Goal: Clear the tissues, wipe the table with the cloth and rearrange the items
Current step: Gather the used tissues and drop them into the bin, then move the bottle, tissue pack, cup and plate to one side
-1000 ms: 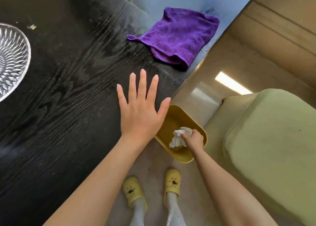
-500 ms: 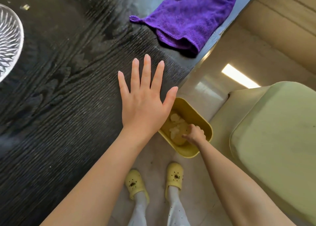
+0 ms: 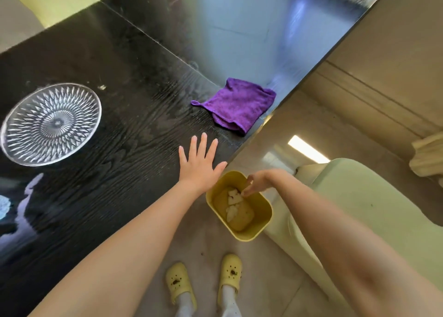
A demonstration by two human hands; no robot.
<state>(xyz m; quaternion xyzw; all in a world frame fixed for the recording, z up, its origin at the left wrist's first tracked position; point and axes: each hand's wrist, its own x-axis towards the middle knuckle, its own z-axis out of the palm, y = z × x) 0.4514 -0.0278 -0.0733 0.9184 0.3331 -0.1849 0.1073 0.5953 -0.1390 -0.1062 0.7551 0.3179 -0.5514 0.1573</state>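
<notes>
My left hand [image 3: 199, 162] lies flat with spread fingers on the black table [image 3: 100, 163], close to its right edge. Over the yellow bin [image 3: 260, 223] on the floor hangs my right hand [image 3: 257, 182], fingers loosely bent and holding nothing. White crumpled tissues [image 3: 233, 200] lie at the bottom of the bin. A purple cloth [image 3: 239, 104] sits folded on the table beyond my left hand, near the edge. A clear patterned glass plate [image 3: 50, 123] rests on the table at the left.
A pale green chair [image 3: 359, 211] stands right of the bin. My feet in yellow clogs [image 3: 203, 283] are on the beige floor below. A small crumb [image 3: 102, 87] lies by the plate. Something pale blue [image 3: 3, 206] shows at the left edge.
My right hand let the tissue drop into the bin and has risen above its rim, empty. The view has pulled back, showing more table. My left hand has stayed pressed flat.
</notes>
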